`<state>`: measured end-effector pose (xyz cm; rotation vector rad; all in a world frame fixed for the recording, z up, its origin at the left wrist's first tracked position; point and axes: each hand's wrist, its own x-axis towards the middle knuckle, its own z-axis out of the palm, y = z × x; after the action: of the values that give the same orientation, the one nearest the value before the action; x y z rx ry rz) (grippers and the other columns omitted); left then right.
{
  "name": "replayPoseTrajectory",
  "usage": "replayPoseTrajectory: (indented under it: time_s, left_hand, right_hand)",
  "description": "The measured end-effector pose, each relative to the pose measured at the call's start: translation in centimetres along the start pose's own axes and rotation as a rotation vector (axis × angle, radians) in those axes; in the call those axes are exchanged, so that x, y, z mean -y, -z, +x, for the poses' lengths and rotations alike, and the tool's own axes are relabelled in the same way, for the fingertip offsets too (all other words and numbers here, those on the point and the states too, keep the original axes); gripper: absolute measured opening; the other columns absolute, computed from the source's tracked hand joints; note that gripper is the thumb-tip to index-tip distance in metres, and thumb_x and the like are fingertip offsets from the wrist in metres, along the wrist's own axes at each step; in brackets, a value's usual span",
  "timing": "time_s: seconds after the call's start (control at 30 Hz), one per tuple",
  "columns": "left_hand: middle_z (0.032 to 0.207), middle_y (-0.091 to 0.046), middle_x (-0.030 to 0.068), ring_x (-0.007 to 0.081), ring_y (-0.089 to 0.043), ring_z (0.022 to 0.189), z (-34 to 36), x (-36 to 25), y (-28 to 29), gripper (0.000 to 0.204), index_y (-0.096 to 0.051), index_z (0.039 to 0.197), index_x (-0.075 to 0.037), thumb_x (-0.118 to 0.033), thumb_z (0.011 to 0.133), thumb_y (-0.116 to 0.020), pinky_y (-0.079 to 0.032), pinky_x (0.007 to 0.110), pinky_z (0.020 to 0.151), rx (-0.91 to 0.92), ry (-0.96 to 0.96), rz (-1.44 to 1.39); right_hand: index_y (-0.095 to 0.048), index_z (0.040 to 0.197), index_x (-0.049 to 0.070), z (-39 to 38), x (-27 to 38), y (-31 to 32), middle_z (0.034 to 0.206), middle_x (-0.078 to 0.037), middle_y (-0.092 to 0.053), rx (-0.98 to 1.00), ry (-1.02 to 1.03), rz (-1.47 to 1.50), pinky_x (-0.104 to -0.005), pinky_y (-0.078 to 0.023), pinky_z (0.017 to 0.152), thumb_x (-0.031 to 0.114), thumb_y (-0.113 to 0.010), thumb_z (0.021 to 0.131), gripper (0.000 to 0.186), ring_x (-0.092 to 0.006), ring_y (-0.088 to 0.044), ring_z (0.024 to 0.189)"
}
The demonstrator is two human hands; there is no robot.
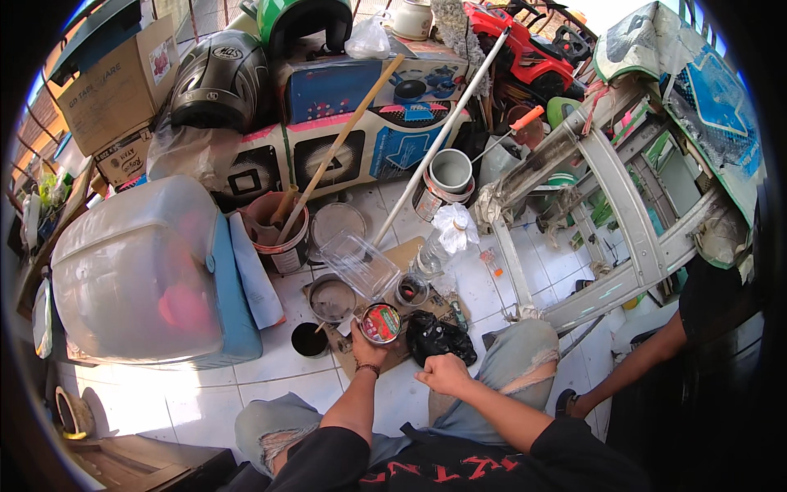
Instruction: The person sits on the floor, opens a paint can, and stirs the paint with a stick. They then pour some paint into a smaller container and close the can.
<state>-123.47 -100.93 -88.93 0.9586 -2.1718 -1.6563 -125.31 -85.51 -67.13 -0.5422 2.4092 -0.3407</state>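
Note:
My left hand (366, 350) is closed around the side of a small round tin (380, 325) with a red and green label on its top. The tin is held over a piece of cardboard (395, 356) on the floor. My right hand (447, 375) is curled beside my right knee, thumb toward the left; whether anything is inside its fingers is hidden. Just beyond it lies a crumpled black plastic bag (441, 338). Around the tin are a glass jar (411, 289), a round grey pan (332, 298), a dark cup (310, 339) with a stick, and a clear plastic tray (359, 264).
A clear bottle (431, 256) stands near a paint bucket (450, 171). Another bucket (287, 259) holds a wooden stick. At left is a large storage box (139, 275); at right, a metal ladder (623, 184). Another person's arm (631, 369) reaches down at far right.

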Motion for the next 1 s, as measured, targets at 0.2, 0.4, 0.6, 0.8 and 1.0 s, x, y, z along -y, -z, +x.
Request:
replayPoseTrajectory:
  time_s: [0.2,0.4,0.6,0.8,1.0]
  left_hand:
    - [0.131,-0.056,0.0224,0.042,-0.055,0.118,-3.4,2.5,3.3,0.087,-0.041,0.137,-0.006,-0.018,0.065,-0.088,-0.047,0.044,0.097,0.005,0.086,0.245]
    - [0.125,-0.057,0.0219,0.0385,-0.057,0.115,-6.4,3.8,11.6,0.075,-0.049,0.123,-0.002,-0.029,0.066,-0.089,-0.048,0.043,0.095,-0.165,0.491,0.456]
    - [0.131,-0.055,0.0212,0.0332,-0.054,0.122,-2.9,3.4,16.3,0.111,-0.036,0.138,0.003,-0.034,0.053,-0.097,-0.044,0.041,0.105,-0.209,0.201,0.356]
    - [0.126,-0.063,0.0127,0.0276,-0.062,0.116,-1.0,3.6,15.6,0.113,-0.038,0.14,-0.009,-0.032,0.049,-0.1,-0.05,0.039,0.099,-0.159,0.197,0.206]
    - [0.127,-0.063,0.0112,0.0244,-0.063,0.115,0.1,5.0,13.1,0.103,-0.044,0.138,-0.008,-0.026,0.053,-0.099,-0.051,0.037,0.099,-0.334,0.076,-0.01]
  right_hand:
    - [-0.072,0.088,0.005,4.0,1.0,-3.7,0.088,-0.019,-0.071,0.376,0.318,-0.016,-0.0465,-0.053,0.079,0.033,-0.069,0.089,0.028,-0.0373,-0.068,0.088]
    - [-0.074,0.09,0.006,4.2,3.1,-3.9,0.088,-0.016,-0.073,0.454,0.487,0.111,-0.0435,-0.054,0.08,0.022,-0.067,0.084,0.018,-0.034,-0.07,0.085]
    - [-0.073,0.093,0.005,4.2,2.9,-3.1,0.092,-0.017,-0.072,0.504,0.458,0.09,-0.0441,-0.053,0.084,0.022,-0.068,0.081,0.021,-0.0351,-0.069,0.091]
    - [-0.07,0.103,0.006,3.2,0.9,-2.9,0.097,-0.021,-0.071,0.503,0.344,0.061,-0.0461,-0.052,0.087,0.023,-0.067,0.084,0.026,-0.038,-0.067,0.097]
    - [-0.068,0.108,0.007,2.6,0.6,-3.6,0.095,-0.022,-0.07,0.481,0.321,0.028,-0.0473,-0.051,0.088,0.025,-0.069,0.085,0.03,-0.0399,-0.066,0.097]
